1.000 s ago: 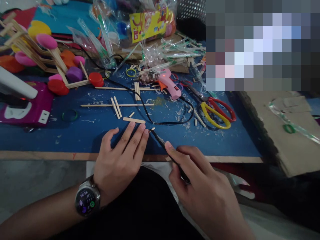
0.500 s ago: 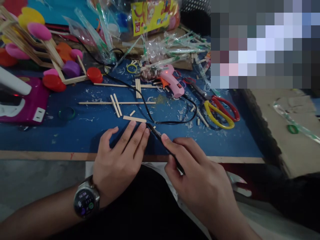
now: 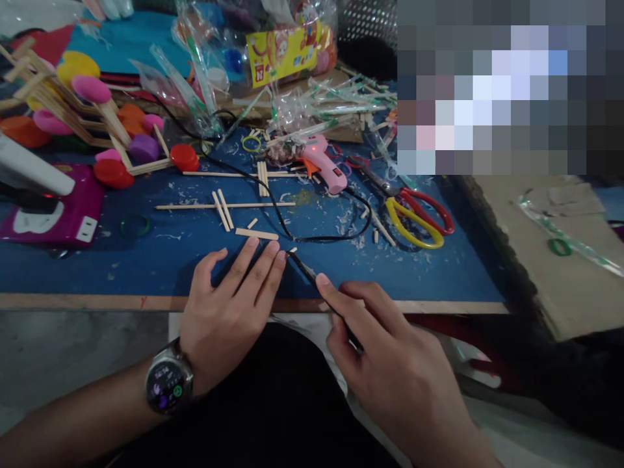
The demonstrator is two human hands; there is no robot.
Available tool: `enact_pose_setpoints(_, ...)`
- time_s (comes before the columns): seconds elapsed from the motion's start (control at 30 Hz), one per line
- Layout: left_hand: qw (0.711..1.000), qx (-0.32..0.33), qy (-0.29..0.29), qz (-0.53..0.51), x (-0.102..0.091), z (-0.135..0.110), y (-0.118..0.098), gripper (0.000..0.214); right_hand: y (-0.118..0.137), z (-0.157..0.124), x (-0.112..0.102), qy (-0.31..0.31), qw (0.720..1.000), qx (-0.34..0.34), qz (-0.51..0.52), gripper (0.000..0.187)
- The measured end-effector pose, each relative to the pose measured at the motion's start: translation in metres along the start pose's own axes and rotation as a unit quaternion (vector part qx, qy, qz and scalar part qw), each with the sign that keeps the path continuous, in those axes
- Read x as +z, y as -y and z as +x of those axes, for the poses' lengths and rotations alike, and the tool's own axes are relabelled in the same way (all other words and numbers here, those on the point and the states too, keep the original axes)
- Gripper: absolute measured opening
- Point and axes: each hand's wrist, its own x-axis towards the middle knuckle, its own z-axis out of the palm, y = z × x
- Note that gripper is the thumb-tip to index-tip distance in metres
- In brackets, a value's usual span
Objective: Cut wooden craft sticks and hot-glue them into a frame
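Observation:
My left hand (image 3: 229,309) lies flat on the blue board (image 3: 160,266), fingers stretched out and pressed down; whatever is beneath them is hidden. Its fingertips touch the near side of a short wooden stick (image 3: 257,234). My right hand (image 3: 385,364) is closed on a thin black tool (image 3: 316,286), forefinger along its top. The tool's tip sits at a tiny stick piece (image 3: 292,249) right of my left fingertips. A watch (image 3: 168,388) is on my left wrist.
Several long and short wooden sticks (image 3: 224,206) lie behind my hands. A pink glue gun (image 3: 325,166) with a black cord (image 3: 336,237) lies at centre back, red and yellow scissors (image 3: 414,218) to its right. Stick-and-cap models (image 3: 97,130) stand at the back left, cardboard (image 3: 560,260) on the right.
The right hand with the black tool drew back slightly toward me after edging forward. The left hand stays pressed flat in the same place.

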Motion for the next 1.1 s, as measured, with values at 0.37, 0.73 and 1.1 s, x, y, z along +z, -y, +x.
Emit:
enact_pose_setpoints(0.37,0.999,-0.012,0.009,-0.035,0.000,0.001,0.000,0.043,-0.001,0.020,-0.010,0.047,0.998,-0.025,-0.031,0.039)
enact_pose_setpoints(0.73,1.000,-0.007,0.007,-0.026,0.000,0.002,0.000,0.044,0.000,0.025,-0.008,0.050,0.998,-0.009,-0.026,0.040)
enact_pose_setpoints(1.1,1.000,-0.001,-0.003,0.000,0.000,0.002,-0.001,0.043,-0.005,0.001,-0.003,0.009,1.000,-0.011,-0.009,0.041)
